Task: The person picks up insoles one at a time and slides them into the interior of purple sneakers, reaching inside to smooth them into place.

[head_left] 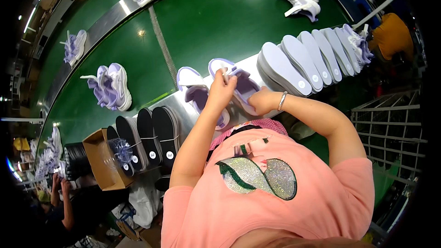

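Two lavender and white shoes lie side by side on the metal ledge in front of the green conveyor belt (206, 27). My left hand (220, 91) reaches into the opening of the right-hand shoe (243, 87), its fingers pinched on a white part at the shoe's mouth. My right hand (262, 102), with a metal bangle on its wrist, grips the near side of that same shoe. The other shoe (193, 93) rests untouched just left of my left forearm.
A row of pale lavender soles (301, 62) stands on edge to the right and black soles (154, 135) to the left beside a cardboard box (102, 161). Pairs of lavender shoes (112, 87) ride the belt. Another person's arms (62, 197) show lower left; a wire rack (390, 131) right.
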{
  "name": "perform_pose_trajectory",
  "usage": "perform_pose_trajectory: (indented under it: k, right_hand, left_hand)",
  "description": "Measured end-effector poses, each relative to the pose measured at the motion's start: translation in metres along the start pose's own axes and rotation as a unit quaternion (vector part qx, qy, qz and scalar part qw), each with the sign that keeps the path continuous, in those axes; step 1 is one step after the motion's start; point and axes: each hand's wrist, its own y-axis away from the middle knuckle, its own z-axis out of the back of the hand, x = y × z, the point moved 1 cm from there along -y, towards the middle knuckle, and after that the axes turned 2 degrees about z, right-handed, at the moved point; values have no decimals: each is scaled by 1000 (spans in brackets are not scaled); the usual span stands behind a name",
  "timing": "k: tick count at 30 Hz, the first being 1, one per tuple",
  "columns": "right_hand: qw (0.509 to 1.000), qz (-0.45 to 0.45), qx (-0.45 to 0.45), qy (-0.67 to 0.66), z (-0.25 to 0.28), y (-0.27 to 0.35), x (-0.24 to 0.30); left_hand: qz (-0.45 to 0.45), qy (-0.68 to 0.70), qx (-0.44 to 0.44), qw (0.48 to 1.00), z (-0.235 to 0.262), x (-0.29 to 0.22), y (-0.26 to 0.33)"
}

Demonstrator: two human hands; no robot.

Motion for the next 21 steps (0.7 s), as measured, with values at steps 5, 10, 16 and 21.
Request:
perform_pose_trajectory:
  k: [5,10,16,21]
  right_hand:
    - [999,14,-15,34,-11,-15,0]
    - [999,8,-8,43,-13,-12,9]
    - [998,22,-51,20,-34,-14,0]
    - [998,19,-54,24,-34,-22,-2]
  left_hand:
    - [-144,-97,-162,971,63,20,65]
    - [-71,-14,-254,964,77,56,59]
    - [90,45,-157,982,77,74,28]
    - [-78,-80,-286,952,72,48,50]
